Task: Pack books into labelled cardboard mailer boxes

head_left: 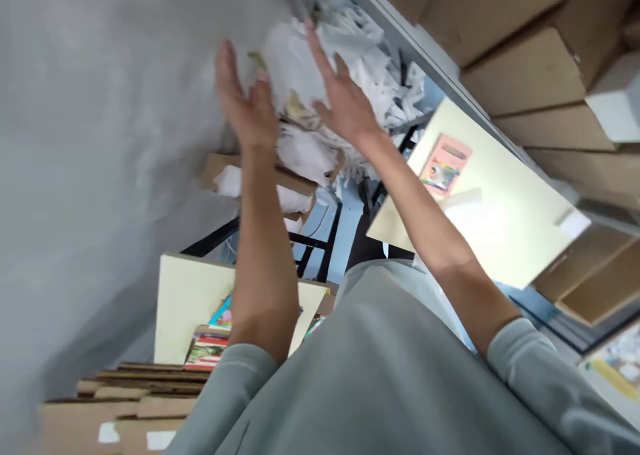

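Note:
Both of my arms reach forward over a heap of crumpled white paper or plastic [370,55]; I cannot tell which material it is. My left hand [247,105] is raised at the heap's left edge, fingers stretched up and thumb apart, with nothing seen in it. A small yellow-green piece [257,58] shows beside its fingers, too blurred to name. My right hand [347,98] hangs over the heap with its fingers spread, also holding nothing visible. Below and between the hands, a cardboard box [295,178] has white scraps in and around it.
A grey wall [100,142] rises on the left. At right, a cream tabletop [505,222] carries a pink booklet [445,165], near stacked cardboard boxes [525,75]. Another cream board [185,295] bears books [207,346]; flattened cardboard [125,408] stands at lower left.

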{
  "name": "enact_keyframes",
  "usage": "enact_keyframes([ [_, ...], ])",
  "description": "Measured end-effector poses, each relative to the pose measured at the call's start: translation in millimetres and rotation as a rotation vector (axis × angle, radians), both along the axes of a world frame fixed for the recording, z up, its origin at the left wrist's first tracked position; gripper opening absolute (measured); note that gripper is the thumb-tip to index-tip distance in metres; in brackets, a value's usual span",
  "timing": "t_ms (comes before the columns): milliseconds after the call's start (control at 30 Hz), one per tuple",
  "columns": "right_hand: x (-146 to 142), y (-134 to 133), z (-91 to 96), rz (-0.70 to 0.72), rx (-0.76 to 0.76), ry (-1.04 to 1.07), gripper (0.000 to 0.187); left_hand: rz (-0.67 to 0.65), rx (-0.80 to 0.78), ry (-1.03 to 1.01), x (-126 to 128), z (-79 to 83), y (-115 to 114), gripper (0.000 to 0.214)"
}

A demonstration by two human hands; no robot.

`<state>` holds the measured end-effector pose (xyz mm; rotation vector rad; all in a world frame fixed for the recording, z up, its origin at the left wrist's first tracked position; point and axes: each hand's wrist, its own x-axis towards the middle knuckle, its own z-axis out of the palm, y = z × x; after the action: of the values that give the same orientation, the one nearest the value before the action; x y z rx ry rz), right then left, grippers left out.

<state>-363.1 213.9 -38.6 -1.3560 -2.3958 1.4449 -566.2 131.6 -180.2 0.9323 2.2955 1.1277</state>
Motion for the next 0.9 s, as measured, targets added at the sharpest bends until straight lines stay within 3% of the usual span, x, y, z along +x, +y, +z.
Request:
enact_keyframes([
  [67, 29, -27, 34.5, -0.026, 0.105, -0.15, 0.062, 0.054, -0.042, -0.047, 18, 3.5, 5, 0.059],
  [100, 50, -45, 52.7, -0.015, 0.152, -0.164, 0.054, -0.012, -0.026, -0.096, 34, 12.1, -2, 0.062],
  [167, 102, -88, 84.7, -0.029, 0.21, -0.137, 0.043, -0.245, 0.139, -0.216, 77, 41.6, -30, 0.058],
  [233, 165, -131, 104.0, -0.13, 0.232, -0.102, 0.043, -0.348, 0.225, -0.343, 131, 81.5, -70, 0.06],
  [267, 200, -151, 107.9, -0.189, 0.203, -0.116, 0.043, -0.343, 0.221, -0.386, 160, 101.9, -89, 0.059],
  [333, 269, -183, 105.2, -0.433, 0.219, -0.223, 0.046, -0.453, 0.065, -0.49, 216, 137.7, -121, 0.056],
  [400, 329, -203, 93.1, -0.647, 0.242, -0.385, 0.051, -0.565, -0.146, -0.503, 266, 161.6, -140, 0.06],
  [433, 352, -209, 85.2, -0.683, 0.241, -0.453, 0.055, -0.629, -0.222, -0.471, 287, 168.4, -145, 0.067],
  [500, 383, -211, 67.3, -0.631, 0.218, -0.534, 0.066, -0.75, -0.35, -0.374, 321, 172.5, -147, 0.084],
  [567, 394, -203, 47.6, -0.495, 0.171, -0.535, 0.078, -0.832, -0.446, -0.273, 346, 166.5, -143, 0.09],
  [633, 393, -188, 28.5, -0.384, 0.131, -0.472, 0.081, -0.86, -0.479, -0.21, 364, 155.5, -136, 0.074],
  [733, 395, -164, 11.1, -0.354, 0.129, -0.335, 0.06, -0.835, -0.405, -0.287, 377, 141.5, -122, 0.05],
  [800, 407, -154, 13.9, -0.393, 0.139, -0.267, 0.046, -0.82, -0.363, -0.436, 382, 138.5, -110, 0.045],
  [900, 440, -152, 42.8, -0.47, 0.111, -0.218, 0.041, -0.875, -0.382, -0.605, 387, 142.1, -88, 0.039],
])
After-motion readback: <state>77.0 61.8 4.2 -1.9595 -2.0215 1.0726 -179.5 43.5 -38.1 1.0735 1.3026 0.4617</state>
